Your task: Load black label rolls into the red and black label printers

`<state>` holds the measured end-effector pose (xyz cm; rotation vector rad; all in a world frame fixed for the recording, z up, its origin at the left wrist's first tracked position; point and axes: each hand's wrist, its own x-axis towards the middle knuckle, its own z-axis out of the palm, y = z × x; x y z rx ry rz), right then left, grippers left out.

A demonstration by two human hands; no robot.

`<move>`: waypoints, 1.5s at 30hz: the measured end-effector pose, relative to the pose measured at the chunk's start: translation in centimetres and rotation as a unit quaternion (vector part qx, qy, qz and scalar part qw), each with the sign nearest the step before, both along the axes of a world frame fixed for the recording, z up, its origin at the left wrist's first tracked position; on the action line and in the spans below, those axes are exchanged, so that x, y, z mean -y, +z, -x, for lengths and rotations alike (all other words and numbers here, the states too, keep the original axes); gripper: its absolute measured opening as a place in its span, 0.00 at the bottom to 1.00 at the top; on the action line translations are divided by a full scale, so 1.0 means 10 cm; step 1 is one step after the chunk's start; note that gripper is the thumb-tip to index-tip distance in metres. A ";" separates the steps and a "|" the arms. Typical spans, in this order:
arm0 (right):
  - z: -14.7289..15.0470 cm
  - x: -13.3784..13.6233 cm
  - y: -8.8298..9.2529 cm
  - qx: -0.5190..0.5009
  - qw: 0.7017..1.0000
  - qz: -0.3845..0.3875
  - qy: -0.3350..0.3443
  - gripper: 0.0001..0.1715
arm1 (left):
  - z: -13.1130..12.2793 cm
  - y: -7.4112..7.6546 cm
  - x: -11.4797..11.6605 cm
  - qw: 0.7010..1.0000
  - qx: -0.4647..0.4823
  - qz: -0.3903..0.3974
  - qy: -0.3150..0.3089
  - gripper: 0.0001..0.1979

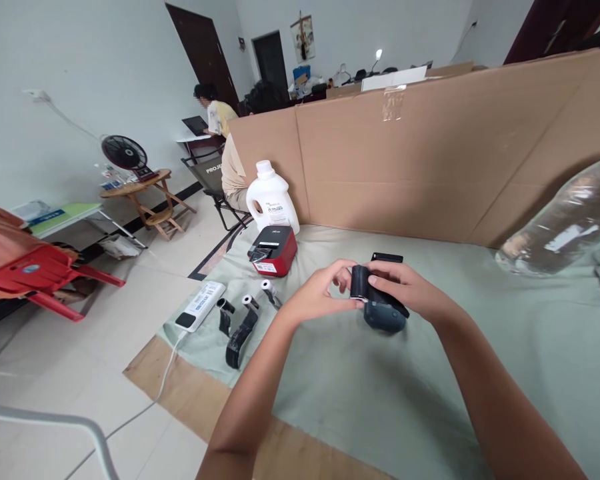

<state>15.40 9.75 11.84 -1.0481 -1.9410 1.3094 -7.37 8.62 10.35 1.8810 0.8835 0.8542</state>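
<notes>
My right hand is wrapped round a small dark handheld device with an open black lid, held just above the green cloth. My left hand pinches a black roll at the device's top, thumb and fingers closed on it. A thin white edge shows under the roll.
A red and black label printer and a white jug stand at the back left. A white power strip and several black clips lie near the left edge. A cardboard wall runs behind; a clear plastic bottle lies right. People sit beyond.
</notes>
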 end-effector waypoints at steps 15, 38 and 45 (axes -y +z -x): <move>0.25 -0.06 -0.40 -0.031 0.962 -0.225 -0.152 0.30 | -0.13 -0.34 -0.21 0.957 0.236 0.168 0.005 0.37; 1.24 0.68 -0.55 0.051 0.976 -0.094 0.187 0.17 | 0.59 -1.02 1.57 0.902 0.036 -0.006 0.430 0.14; 1.29 0.75 -0.73 -0.005 0.991 0.002 0.130 0.20 | 0.70 -0.94 1.57 0.909 0.054 -0.011 0.412 0.14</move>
